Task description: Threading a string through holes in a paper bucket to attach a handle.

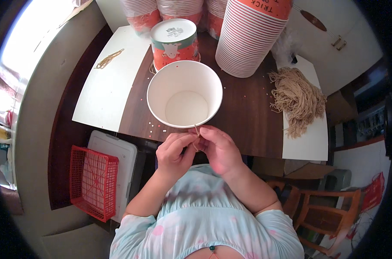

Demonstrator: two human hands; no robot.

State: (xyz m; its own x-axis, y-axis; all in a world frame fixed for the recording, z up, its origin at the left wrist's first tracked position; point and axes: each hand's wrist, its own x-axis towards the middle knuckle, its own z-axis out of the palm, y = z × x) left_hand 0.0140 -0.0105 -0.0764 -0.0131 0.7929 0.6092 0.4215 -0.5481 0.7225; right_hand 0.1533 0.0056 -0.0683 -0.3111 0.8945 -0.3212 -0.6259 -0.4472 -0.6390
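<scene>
A white paper bucket (156, 93) lies tilted on the dark table, its open mouth facing me. At its near rim, my left hand (175, 154) and my right hand (223, 149) meet with fingers pinched together. Between the fingertips runs a thin tan cord (197, 129), which goes up over the rim of the bucket. Both hands grip this cord. My fingers cover where it passes through or along the bucket's wall, so I cannot tell how it is fixed.
Behind stands an upturned orange-and-green bucket (173, 49). A tall bucket stack (248, 41) rises at the far right, beside a heap of tan cords (299, 99). Loose cords (109, 59) lie on the left. Below are a red basket (93, 183) and a wooden chair (325, 207).
</scene>
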